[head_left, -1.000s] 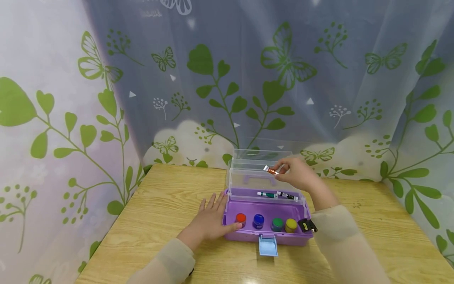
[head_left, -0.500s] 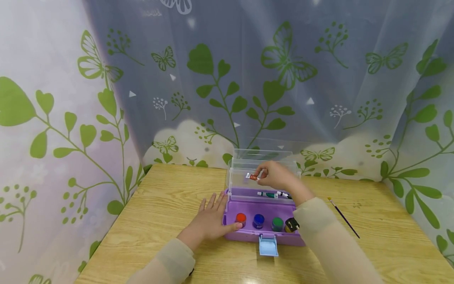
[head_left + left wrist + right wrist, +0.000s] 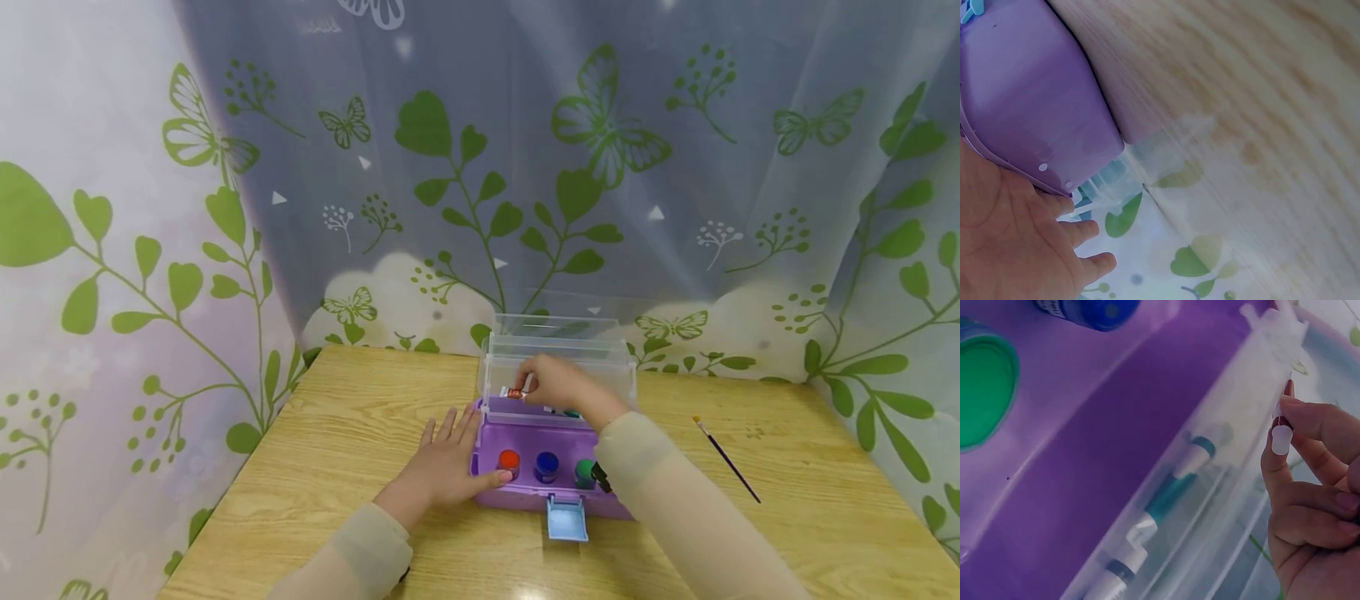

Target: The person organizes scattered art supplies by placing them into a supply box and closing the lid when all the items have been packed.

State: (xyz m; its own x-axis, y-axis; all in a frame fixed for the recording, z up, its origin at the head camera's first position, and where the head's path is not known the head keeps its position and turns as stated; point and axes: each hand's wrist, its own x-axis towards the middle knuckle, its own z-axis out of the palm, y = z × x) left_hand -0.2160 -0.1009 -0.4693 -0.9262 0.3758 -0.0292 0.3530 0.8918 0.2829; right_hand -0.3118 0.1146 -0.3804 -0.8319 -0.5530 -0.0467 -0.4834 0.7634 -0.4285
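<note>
My right hand (image 3: 558, 383) pinches a small red paint tube (image 3: 513, 393) with white ends, between thumb and fingers, above the left part of a clear tray (image 3: 510, 418). That tray spans the back of a purple box (image 3: 517, 502). In the right wrist view a green paint tube (image 3: 1172, 494) lies in the tray, end to end with a white tube (image 3: 1119, 575) with a dark band. My left hand (image 3: 438, 471) rests with straight, spread fingers against the box's left side, its thumb over the front rim beside a red paint jar (image 3: 509, 461).
A blue jar (image 3: 547, 467) and a green jar (image 3: 585, 472) stand in the box. Its pale blue latch (image 3: 566, 518) hangs down in front, and a clear lid (image 3: 555, 325) stands raised behind. A paintbrush (image 3: 727, 460) lies on the wooden table (image 3: 360, 392) to the right.
My right hand has carried the red paint tube left and down toward the tray. The forearm now covers the yellow jar and has uncovered the brush. The left hand stays in place.
</note>
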